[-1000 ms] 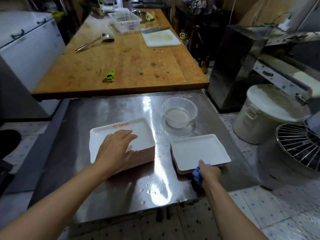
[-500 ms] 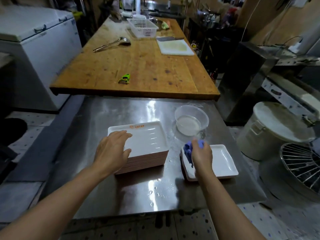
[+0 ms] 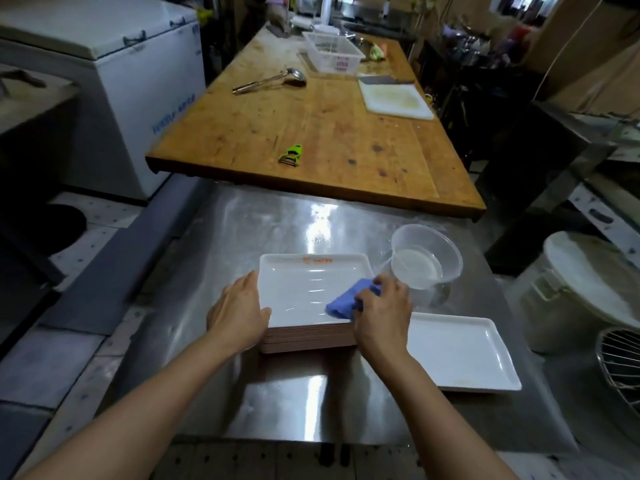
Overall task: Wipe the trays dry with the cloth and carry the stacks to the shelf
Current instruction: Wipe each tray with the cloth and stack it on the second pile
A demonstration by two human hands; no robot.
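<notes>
CHANGE: my right hand (image 3: 381,311), pinching the cloth (image 3: 343,304), moved from the single tray (image 3: 460,355) onto the stack (image 3: 308,289) at counter (image 3: 277,223) centre | left hand (image 3: 237,313) spread, steadying stack's left edge | MEANING: next top tray now being wiped

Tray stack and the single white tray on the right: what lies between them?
In the head view, the right hand gripping the blue cloth covers the near gap between the tray stack and the single tray; beyond it, bare wet steel table.
</notes>
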